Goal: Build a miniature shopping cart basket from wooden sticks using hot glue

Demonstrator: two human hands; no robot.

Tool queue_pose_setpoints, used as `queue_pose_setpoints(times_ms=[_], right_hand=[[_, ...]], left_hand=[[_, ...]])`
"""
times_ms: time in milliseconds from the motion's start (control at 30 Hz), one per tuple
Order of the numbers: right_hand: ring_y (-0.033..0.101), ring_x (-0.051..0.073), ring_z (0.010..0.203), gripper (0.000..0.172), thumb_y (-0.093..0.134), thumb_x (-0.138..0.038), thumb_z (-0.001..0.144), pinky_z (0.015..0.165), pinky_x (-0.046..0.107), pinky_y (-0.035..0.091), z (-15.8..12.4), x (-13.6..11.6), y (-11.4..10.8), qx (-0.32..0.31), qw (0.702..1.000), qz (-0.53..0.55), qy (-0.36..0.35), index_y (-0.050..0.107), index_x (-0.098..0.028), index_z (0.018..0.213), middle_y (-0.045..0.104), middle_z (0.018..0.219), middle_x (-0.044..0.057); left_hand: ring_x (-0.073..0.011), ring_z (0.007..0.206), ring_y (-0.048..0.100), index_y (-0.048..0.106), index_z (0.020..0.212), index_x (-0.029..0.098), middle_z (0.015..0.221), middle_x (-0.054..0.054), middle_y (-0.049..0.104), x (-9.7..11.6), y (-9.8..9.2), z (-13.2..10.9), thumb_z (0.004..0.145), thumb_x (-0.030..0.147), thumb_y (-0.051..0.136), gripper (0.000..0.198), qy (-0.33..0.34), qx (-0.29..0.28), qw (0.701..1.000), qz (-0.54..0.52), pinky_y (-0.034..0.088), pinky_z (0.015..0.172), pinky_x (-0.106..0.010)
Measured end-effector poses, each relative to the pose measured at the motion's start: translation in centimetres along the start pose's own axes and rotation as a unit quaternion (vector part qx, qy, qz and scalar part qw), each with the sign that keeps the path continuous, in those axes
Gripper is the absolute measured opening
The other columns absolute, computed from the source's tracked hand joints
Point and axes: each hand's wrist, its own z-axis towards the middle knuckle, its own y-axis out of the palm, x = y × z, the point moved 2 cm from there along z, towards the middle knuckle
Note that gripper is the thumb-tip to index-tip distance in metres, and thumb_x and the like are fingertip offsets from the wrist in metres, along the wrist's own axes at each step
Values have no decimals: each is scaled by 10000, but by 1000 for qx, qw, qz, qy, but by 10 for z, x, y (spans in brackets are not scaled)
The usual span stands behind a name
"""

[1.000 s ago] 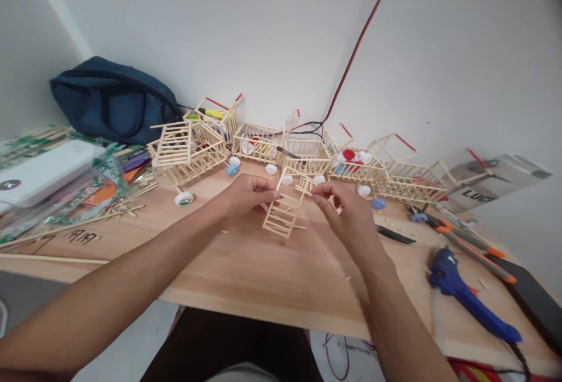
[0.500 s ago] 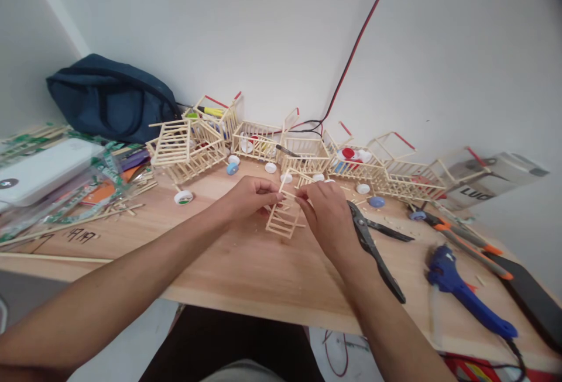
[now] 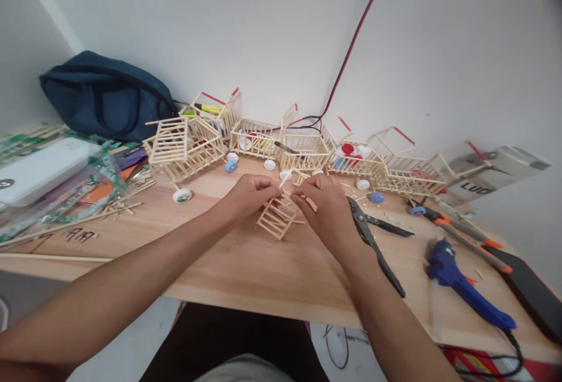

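Note:
Between my two hands is a small lattice frame (image 3: 276,219) of thin wooden sticks, tilted over the table. My left hand (image 3: 252,198) pinches its upper left part between thumb and fingers. The fingertips of my right hand (image 3: 322,198) are pinched together at the frame's upper right corner, at the end of a stick; exactly which piece they grip is partly hidden. Just behind the hands stand several miniature stick-built carts, such as this middle cart (image 3: 305,151), with bottle-cap wheels (image 3: 269,164) and red handles.
Black pliers (image 3: 373,241) lie right of my right hand. Farther right are a blue glue gun (image 3: 465,288), orange-handled pliers (image 3: 474,244) and a black phone-like slab (image 3: 533,297). At left are a white box (image 3: 48,171), loose sticks (image 3: 109,212) and a blue bag (image 3: 109,98) against the wall.
The lattice frame has turned, its lower end swinging slightly left. Both hands keep their pinched hold near its top, and the camera view has shifted a little.

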Motion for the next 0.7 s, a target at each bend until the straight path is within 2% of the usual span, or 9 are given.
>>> queue_pose_setpoints(times_ms=[133,367,567,700], right_hand=[[527,210,863,202,521,-241,927,760,343,390,0,2,-2,-6,999,39,1,686,-181,828,598,860,72],[571,193,860,257,429,-254,967,776,328,423,-1,2,-24,96,991,77,48,681,-204,961,639,885,68],[559,186,805,246,460,-264,954,729,319,420,-3,3,-19,99,992,65,37,692,-189,927,613,843,67],[555,193,808,240,466,-272,953,730,319,412,-4,1,-13,78,996,27,42,696,-208,938,603,839,66]], left_hand=[[-96,530,559,644,648,147,596,4,621,-6,1,2,696,272,659,135,6,5,1000,-26,427,520,-207],[-114,534,580,636,662,146,614,-8,630,-5,2,1,670,299,681,159,-6,14,998,-68,465,537,-241],[-112,545,584,638,675,148,627,-10,642,-4,2,1,682,305,683,163,10,8,997,-71,475,559,-247],[-107,531,565,638,674,145,611,-5,625,-3,1,1,697,322,673,183,27,20,998,-51,461,549,-241]])
